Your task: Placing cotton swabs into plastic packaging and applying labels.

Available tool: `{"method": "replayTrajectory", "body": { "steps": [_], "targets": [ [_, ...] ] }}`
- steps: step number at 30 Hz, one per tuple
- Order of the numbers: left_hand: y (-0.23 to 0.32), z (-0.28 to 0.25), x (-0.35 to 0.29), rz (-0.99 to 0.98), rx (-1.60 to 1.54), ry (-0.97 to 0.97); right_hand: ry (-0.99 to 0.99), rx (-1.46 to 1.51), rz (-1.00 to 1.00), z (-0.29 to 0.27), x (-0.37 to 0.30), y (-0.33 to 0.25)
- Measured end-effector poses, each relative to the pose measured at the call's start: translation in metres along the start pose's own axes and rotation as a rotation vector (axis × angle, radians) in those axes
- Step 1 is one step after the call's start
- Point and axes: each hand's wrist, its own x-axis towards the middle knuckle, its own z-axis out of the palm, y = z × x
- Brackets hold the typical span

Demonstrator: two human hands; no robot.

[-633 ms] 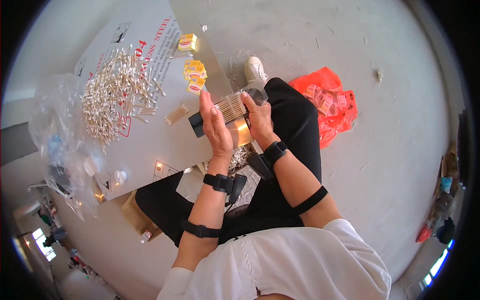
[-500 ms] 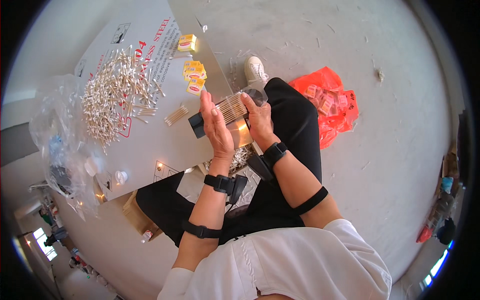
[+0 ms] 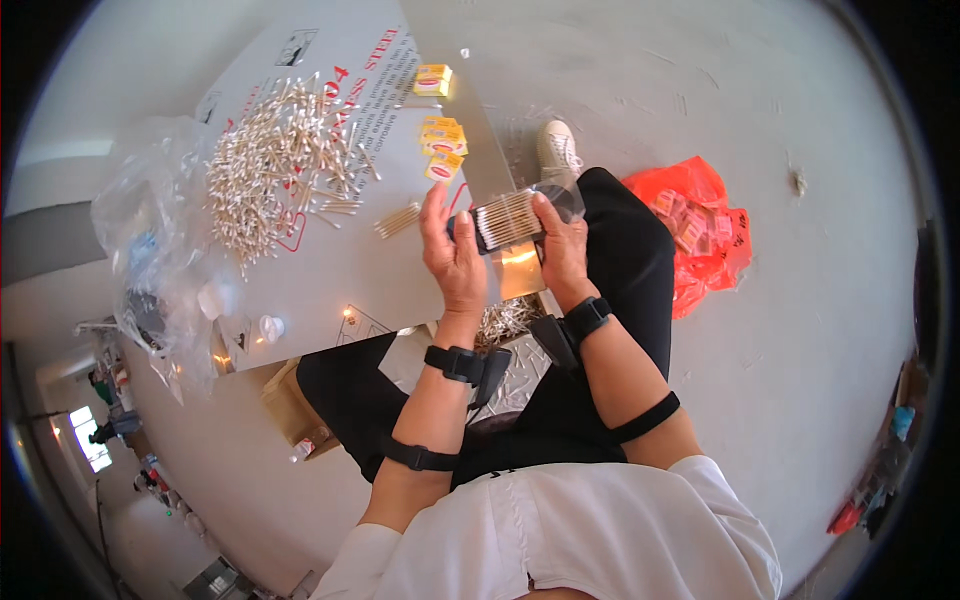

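Note:
Both hands are at a dark, partly see-through holder (image 3: 563, 203) with a row of cotton swabs (image 3: 507, 220) lying side by side in it. My left hand (image 3: 456, 262) closes on its dark left end, thumb on top and fingers along the outer side. My right hand (image 3: 566, 250) grips the right part, its thumb pressed near the swab tips. Just left of my left hand, a small bundle of swabs (image 3: 398, 221) lies on the steel-topped table (image 3: 330, 285). Small yellow boxes (image 3: 443, 140) lie on the table beyond my left fingers.
A big heap of loose swabs (image 3: 275, 165) covers the table's left part, beside a clear plastic bag (image 3: 150, 260). Below my hands is a container of swabs (image 3: 508, 318). A red bag with small packs (image 3: 690, 285) lies on the floor at right, where stray swabs are scattered.
The view has shifted, so the scene sits farther right. My left thumb has come onto the holder's dark end, where the hand was flatter before. My right hand keeps its grip.

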Motion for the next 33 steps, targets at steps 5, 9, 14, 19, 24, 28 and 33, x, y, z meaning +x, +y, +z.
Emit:
{"method": "replayTrajectory", "body": {
  "steps": [5, 9, 14, 19, 24, 28, 33],
  "targets": [
    [0.004, -0.064, 0.048, 0.092, 0.827, 0.015, 0.020, 0.077, 0.096, 0.000, 0.002, 0.001],
    [0.008, -0.051, 0.085, 0.199, 1.102, -0.158, 0.061, 0.073, 0.052, -0.001, 0.002, 0.004],
    [0.003, -0.022, 0.104, 0.022, 1.260, -0.153, 0.034, 0.056, 0.097, 0.005, -0.006, -0.009],
    [0.001, -0.025, 0.105, -0.011, 1.212, -0.177, 0.016, 0.055, 0.147, 0.009, -0.008, -0.015],
    [0.022, -0.030, 0.093, -0.362, 0.472, -0.257, 0.022, 0.080, 0.130, 0.012, -0.009, -0.016],
    [0.036, -0.033, 0.075, -0.597, 0.466, -0.382, 0.030, 0.117, 0.110, 0.012, -0.009, -0.015],
    [0.027, -0.031, 0.066, -0.483, 0.508, -0.468, 0.003, 0.096, 0.112, 0.014, -0.010, -0.015]
  ]
}}
